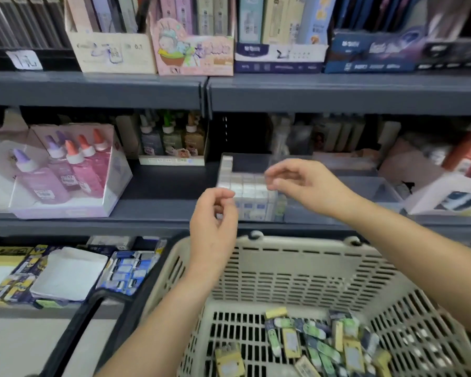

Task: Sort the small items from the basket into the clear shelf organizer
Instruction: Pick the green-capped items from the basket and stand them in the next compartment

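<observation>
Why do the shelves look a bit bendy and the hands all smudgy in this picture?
Head view: the wide-angle lens slightly bows the grey shelf edge; the left hand and right hand are smeared by motion blur, so whether they hold anything cannot be told; the clear organizer behind them looks hazy; the small items in the basket are soft too.

The basket (297,270) is sitting in front of and below the shelf (158,186), with small items (318,346) lying in its near right part. The clear organizer (252,191) is standing on that shelf behind the basket, with the bottle box (65,172) well to its left.
</observation>
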`<state>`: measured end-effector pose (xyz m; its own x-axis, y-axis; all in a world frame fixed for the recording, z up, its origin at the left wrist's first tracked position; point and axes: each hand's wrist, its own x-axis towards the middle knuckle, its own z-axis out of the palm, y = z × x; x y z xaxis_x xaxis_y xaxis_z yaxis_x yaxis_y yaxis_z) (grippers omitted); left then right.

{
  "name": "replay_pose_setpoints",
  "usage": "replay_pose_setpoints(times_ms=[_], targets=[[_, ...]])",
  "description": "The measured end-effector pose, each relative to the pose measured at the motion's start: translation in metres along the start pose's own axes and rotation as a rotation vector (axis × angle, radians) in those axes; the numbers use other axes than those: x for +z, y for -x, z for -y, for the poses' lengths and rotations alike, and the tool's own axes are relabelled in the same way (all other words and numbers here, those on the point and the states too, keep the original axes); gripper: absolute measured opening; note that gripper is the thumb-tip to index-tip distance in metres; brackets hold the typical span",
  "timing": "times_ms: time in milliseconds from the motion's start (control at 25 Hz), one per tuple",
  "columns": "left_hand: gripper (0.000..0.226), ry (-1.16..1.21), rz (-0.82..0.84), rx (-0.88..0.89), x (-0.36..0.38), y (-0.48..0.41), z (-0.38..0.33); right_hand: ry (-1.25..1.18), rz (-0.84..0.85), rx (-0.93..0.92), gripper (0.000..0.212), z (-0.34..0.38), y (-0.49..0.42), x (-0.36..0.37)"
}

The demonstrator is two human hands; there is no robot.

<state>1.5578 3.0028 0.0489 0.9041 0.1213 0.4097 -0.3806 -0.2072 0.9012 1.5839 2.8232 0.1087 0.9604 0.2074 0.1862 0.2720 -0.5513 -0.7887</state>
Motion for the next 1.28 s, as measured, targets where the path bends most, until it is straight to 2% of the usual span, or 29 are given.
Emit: replay_pose_setpoints(times_ms=[120, 280, 400, 480, 560, 640, 720, 760, 840, 920, 1080, 1200, 1280], targets=[[0.024, -0.028, 0.228, 0.001, 0.025, 0.038, 0.0, 0.076, 0.162, 0.076, 0.021, -0.016, 0.087, -0.013], [0.012, -0.209, 0.66, -0.059, 0.055, 0.089, 0.032, 0.196, 0.487, 0.278, 0.023, -0.041, 0.161, -0.028], [0.011, -0.381, 0.914, -0.158, 0.07, 0.118, 0.064, 0.229, 0.515, 0.317, 0.019, -0.058, 0.182, -0.036], [0.025, -0.514, 1.005, -0.22, 0.079, 0.128, 0.076, 0.294, 0.547, 0.356, 0.018, -0.065, 0.185, -0.04], [0.041, -0.636, 1.099, -0.106, 0.09, 0.14, 0.08, 0.411, 0.618, 0.393, 0.024, -0.073, 0.186, -0.04], [0.052, -0.652, 1.217, 0.189, 0.103, 0.163, 0.077, 0.536, 0.699, 0.388, 0.032, -0.079, 0.189, -0.037], [0.057, -0.566, 1.371, 0.462, 0.117, 0.194, 0.069, 0.63, 0.749, 0.37, 0.035, -0.083, 0.191, -0.034], [0.06, -0.56, 1.469, 0.528, 0.121, 0.208, 0.067, 0.658, 0.758, 0.371, 0.036, -0.084, 0.191, -0.032], [0.062, -0.658, 1.633, 0.535, 0.124, 0.224, 0.067, 0.692, 0.764, 0.375, 0.038, -0.085, 0.191, -0.029], [0.053, -0.711, 1.668, 0.49, 0.116, 0.222, 0.075, 0.719, 0.76, 0.363, 0.038, -0.087, 0.193, -0.028], [0.036, -0.879, 1.651, 0.511, 0.076, 0.189, 0.095, 0.745, 0.769, 0.356, 0.038, -0.09, 0.196, -0.028], [0.043, -0.938, 1.55, 0.445, 0.048, 0.172, 0.103, 0.757, 0.778, 0.349, 0.038, -0.092, 0.196, -0.025], [0.054, -0.859, 1.555, 0.557, 0.041, 0.18, 0.102, 0.761, 0.787, 0.335, 0.037, -0.092, 0.195, -0.022]])
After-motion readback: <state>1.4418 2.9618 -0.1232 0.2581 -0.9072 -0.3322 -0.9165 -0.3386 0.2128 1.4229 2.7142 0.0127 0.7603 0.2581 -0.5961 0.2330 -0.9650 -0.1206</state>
